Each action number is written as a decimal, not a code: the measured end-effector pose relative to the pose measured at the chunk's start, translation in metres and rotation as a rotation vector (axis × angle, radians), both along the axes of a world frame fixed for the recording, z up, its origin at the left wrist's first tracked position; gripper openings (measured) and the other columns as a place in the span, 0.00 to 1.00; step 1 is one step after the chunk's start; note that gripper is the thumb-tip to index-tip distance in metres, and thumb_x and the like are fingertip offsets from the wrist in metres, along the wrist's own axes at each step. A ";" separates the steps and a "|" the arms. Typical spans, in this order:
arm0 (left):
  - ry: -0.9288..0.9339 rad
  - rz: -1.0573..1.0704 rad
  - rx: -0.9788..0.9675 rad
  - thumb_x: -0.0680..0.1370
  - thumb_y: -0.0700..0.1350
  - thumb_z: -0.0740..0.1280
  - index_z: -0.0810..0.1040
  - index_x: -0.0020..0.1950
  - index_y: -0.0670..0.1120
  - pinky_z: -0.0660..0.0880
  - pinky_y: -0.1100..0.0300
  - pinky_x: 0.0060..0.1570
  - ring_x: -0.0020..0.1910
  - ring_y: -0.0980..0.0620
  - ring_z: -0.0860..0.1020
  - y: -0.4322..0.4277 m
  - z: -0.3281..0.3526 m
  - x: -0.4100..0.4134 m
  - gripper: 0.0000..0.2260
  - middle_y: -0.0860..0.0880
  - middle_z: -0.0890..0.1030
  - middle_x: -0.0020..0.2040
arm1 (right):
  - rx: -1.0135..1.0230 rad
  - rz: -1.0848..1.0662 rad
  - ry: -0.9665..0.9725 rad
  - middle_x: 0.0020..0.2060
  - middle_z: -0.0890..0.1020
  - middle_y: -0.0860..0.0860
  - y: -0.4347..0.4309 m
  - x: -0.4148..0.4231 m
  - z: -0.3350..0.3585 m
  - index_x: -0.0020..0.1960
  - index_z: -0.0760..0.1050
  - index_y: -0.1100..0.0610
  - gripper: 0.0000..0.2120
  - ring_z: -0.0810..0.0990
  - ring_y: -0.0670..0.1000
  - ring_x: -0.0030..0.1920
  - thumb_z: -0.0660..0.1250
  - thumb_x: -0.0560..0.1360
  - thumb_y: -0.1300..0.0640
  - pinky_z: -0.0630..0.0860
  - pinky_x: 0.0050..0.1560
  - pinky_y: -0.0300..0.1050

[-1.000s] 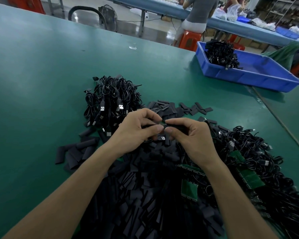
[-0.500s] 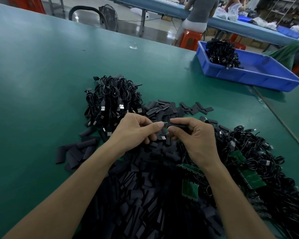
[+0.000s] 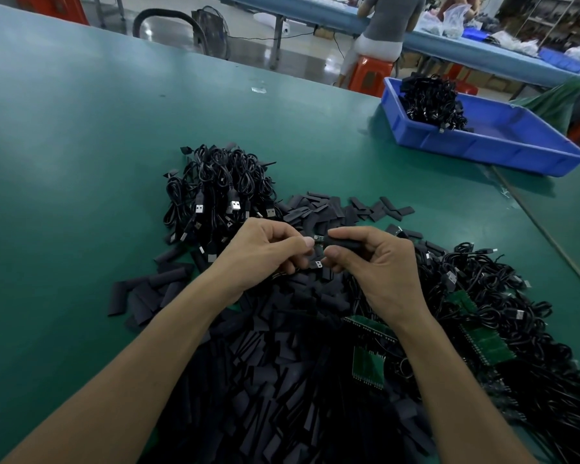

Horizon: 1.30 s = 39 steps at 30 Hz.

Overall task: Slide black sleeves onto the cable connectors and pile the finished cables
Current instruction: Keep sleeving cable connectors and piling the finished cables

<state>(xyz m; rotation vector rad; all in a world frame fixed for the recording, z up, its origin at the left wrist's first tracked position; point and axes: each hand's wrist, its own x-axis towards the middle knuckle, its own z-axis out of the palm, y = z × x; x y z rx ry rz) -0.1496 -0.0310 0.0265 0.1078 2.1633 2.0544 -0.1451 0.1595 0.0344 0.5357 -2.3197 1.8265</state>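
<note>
Right hand [image 3: 379, 262] pinches sleeve [image 3: 347, 244] — long axis left-right, connector [image 3: 318, 238] pointing left.

Bare table [image 3: 81, 162] left; cable pile [image 3: 215, 192] ahead; blue bin [image 3: 482, 152] far right.

No text, label, brand or number can be read anywhere; any marking on the green circuit boards [image 3: 482, 343] among the cables toward the table's right edge is too small to make out
</note>
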 end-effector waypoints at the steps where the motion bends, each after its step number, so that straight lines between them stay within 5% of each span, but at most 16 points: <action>1: 0.001 -0.006 -0.001 0.78 0.43 0.71 0.84 0.40 0.43 0.74 0.68 0.33 0.29 0.56 0.78 0.000 0.000 0.000 0.08 0.48 0.84 0.33 | 0.006 -0.001 0.003 0.39 0.87 0.48 0.000 0.000 0.000 0.51 0.81 0.51 0.11 0.86 0.47 0.37 0.75 0.69 0.58 0.80 0.41 0.36; 22: 0.079 -0.036 -0.091 0.79 0.47 0.69 0.83 0.42 0.45 0.74 0.67 0.34 0.31 0.57 0.78 0.003 -0.004 0.001 0.09 0.49 0.84 0.35 | 0.010 -0.041 0.018 0.38 0.86 0.50 -0.002 0.000 -0.003 0.48 0.81 0.51 0.09 0.86 0.49 0.36 0.73 0.74 0.64 0.81 0.40 0.38; 28: 0.143 -0.067 -0.124 0.80 0.44 0.69 0.84 0.43 0.48 0.76 0.66 0.36 0.32 0.56 0.79 0.002 -0.004 0.001 0.07 0.50 0.84 0.35 | 0.062 -0.081 0.060 0.38 0.86 0.51 -0.004 0.001 -0.007 0.47 0.81 0.48 0.09 0.86 0.52 0.39 0.72 0.76 0.62 0.84 0.42 0.50; 39: 0.075 0.009 -0.121 0.76 0.46 0.74 0.84 0.41 0.44 0.76 0.64 0.35 0.31 0.56 0.79 0.001 -0.002 0.002 0.07 0.47 0.85 0.35 | -0.025 -0.040 0.003 0.38 0.86 0.52 -0.003 0.001 -0.010 0.48 0.81 0.54 0.08 0.85 0.52 0.35 0.72 0.75 0.66 0.81 0.38 0.40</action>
